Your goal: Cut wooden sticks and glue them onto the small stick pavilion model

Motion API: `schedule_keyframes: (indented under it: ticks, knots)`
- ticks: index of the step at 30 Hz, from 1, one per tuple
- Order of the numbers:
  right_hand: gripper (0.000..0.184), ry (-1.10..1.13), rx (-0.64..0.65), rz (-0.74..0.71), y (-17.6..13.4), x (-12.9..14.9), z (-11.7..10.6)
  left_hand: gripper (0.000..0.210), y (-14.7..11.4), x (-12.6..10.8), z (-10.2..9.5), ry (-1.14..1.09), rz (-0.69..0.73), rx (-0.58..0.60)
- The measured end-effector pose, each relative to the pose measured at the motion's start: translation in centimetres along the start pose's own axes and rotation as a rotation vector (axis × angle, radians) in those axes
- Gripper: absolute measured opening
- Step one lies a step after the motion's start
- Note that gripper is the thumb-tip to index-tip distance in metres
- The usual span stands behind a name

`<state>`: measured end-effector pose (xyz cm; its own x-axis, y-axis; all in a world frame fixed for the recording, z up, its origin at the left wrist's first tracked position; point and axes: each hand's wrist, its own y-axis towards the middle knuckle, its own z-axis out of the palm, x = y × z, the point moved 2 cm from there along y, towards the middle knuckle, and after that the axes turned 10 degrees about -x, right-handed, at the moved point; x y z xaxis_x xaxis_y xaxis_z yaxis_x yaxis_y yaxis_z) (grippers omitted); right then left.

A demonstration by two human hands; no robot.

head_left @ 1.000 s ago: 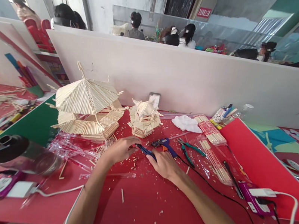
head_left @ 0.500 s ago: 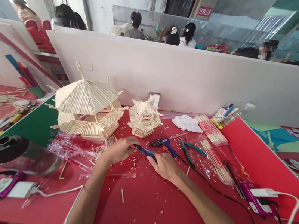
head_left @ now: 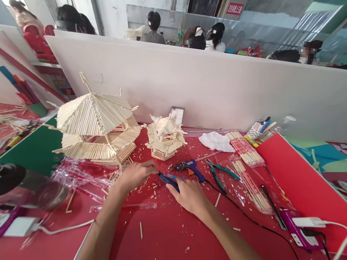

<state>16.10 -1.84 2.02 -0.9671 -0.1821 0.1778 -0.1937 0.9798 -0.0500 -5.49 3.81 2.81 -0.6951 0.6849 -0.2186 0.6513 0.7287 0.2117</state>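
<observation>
The step in hand seems to be working the blue-handled pliers (head_left: 168, 182) at the left fingertips, and it would be done well by keeping the fingertips behind the cutting nose, the tool square to whatever it bites, and the squeeze short and even; a low grip, close over the red tabletop (head_left: 158, 244), should help to stop loose bits from flying toward the small stick pavilion (head_left: 165, 142) just beyond; the pliers lie between the two hands, in front of that pavilion and to the left of the glue gun (head_left: 191, 168); the right hand (head_left: 191, 195) is clamped on their handles, its thumb laid along the near side, with the forearm slanting in from the lower right and the back of the hand upward; the left hand (head_left: 133, 177) is arched, its wrist bent and its fingers reaching across to the nose of the tool; whether those fingers are pinched together on a piece or only rest against the pliers, I cannot tell, as the hand hides it; the large stick pavilion (head_left: 97, 113) stands beyond the left hand, and the green-handled pliers (head_left: 224, 172) lie past the right.
</observation>
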Motion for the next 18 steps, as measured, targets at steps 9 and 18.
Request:
schedule_keyframes:
  ticks: [9,18]
  knots:
    - [0.051,-0.051,-0.072,0.099,-2.8,0.2,0.9,0.023,-0.2,2.1,0.9,-0.133,-0.156,-0.059]
    - [0.062,-0.081,-0.177,0.071,-3.4,0.7,3.1,0.025,0.0,2.6,2.3,-0.14,-0.242,-0.123]
